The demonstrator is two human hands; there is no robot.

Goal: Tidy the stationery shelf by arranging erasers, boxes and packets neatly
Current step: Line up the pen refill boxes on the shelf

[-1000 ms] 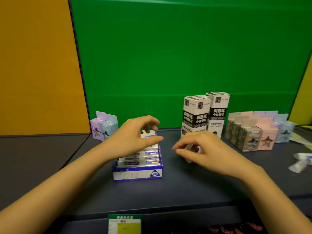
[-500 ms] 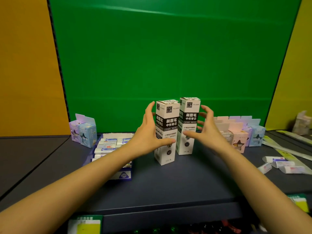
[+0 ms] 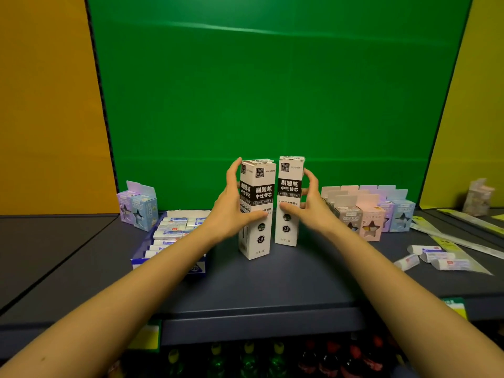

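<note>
- Here, two tall white refill boxes stand upright side by side at the middle of the dark shelf [image 3: 272,293], just apart from each other.
- The left hand [image 3: 231,214] wraps the left refill box [image 3: 257,208] from its 9 o'clock side, thumb across the front face and fingers behind; it is holding the box.
- The right hand [image 3: 311,208] clasps the right refill box [image 3: 290,200] from its 3 o'clock side, thumb on the front face, fingers curled round the far edge.
- At 9 o'clock from the boxes, a blue tray of erasers [image 3: 174,236] lies partly under the left forearm.
- Farther out at 10 o'clock stands a pair of small pastel boxes [image 3: 137,208].
- At 3 o'clock, a cluster of star-window boxes [image 3: 368,214] stands in rows, just beside the right hand.
- At 4 o'clock, loose erasers [image 3: 436,260] lie scattered near long packets [image 3: 463,238].
</note>
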